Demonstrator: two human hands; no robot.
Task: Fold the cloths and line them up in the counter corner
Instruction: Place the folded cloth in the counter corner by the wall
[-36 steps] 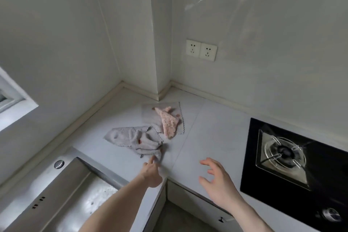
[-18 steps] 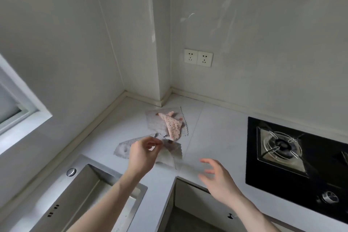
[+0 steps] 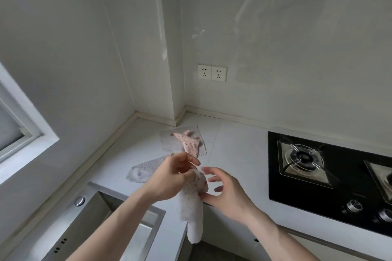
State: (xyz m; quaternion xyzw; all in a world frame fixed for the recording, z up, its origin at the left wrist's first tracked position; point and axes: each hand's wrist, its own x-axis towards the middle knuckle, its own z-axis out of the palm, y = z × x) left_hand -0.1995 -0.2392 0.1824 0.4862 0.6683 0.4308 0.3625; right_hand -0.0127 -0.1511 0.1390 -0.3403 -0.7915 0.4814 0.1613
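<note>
Left hand [image 3: 169,178] pinches (fingers curled); right hand [image 3: 228,194] beside it, fingers spread.

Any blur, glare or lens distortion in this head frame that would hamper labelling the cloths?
Head view: light is soft and dim, shadows faint; the hanging grey cloth is slightly motion-smeared, as are the left hand and right hand; wide-angle bending curves the wall edges; glossy stove shows mild reflections.

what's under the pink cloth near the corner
The pink cloth lies crumpled on top of a flat grey cloth, which rests on the counter. The grey cloth's middle is covered by the pink one, so anything between them cannot be seen.
</note>
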